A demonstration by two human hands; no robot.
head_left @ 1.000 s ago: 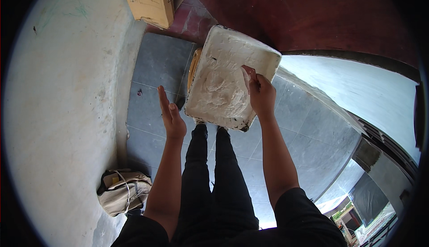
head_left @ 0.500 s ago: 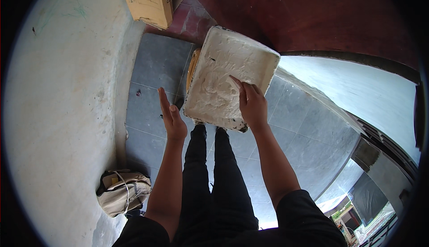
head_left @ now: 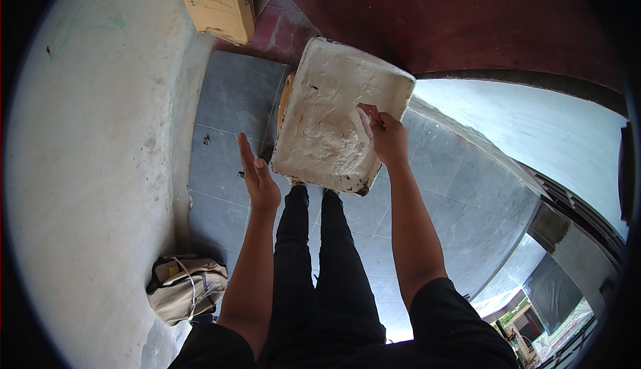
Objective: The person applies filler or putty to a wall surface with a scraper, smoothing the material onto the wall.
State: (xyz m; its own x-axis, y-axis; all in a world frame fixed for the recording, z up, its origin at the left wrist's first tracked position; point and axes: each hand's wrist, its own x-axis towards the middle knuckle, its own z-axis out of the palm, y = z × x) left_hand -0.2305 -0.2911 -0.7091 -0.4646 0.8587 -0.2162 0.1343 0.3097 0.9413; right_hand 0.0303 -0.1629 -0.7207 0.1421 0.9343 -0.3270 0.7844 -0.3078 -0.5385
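A rectangular tray [head_left: 402, 88] with a pale, smeared rim and dark chipped corners stands in front of my feet. Off-white paste [head_left: 327, 132] covers its bottom, with ridges and swirls in the middle. My right hand [head_left: 389, 138] is over the tray's right side, its fingers closed on a thin flat scraper-like piece [head_left: 366, 127] smeared with paste. The fingers partly cover that piece, so its full shape is hidden. To the left of the tray my left hand [head_left: 259, 180] is held in the air, fingers stretched out and nothing in it.
Beneath the tray's left side a yellowish-brown edge [head_left: 285, 98] shows. A cardboard box [head_left: 214, 2] stands at the far left by the pale wall [head_left: 93, 162]. A beige bag [head_left: 187, 290] lies near left on grey floor tiles [head_left: 234, 95]. A dark red surface [head_left: 454, 22] spans the far right.
My right hand has moved a little right and away from me with the scraper-like piece, and the paste's middle has a newly swept, rounded ridge. My left hand has hardly moved.
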